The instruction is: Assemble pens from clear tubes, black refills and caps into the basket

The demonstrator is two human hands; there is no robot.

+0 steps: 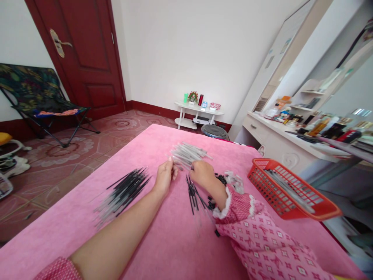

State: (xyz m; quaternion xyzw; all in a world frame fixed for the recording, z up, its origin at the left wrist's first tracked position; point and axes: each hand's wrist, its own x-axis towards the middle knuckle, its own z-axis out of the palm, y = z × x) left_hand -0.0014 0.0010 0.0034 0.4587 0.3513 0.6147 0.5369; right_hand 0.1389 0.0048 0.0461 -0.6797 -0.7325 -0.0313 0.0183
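Sleeve (271, 241) overlying bench (180, 249); left hand (164, 175), right hand (203, 174): fingers (175, 171) lying curled, grip unclear; room separating black rods (128, 189) from left edge (77, 186).

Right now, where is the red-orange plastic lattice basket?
In the head view, the basket sits at the right edge of the pink cloth-covered table, between the pink patterned right sleeve and the white dresser with a drawer.

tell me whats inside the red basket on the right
Inside the red basket lies a bundle of long, thin grey sticks, running lengthwise. Anything beneath them is covered, so it cannot be seen.
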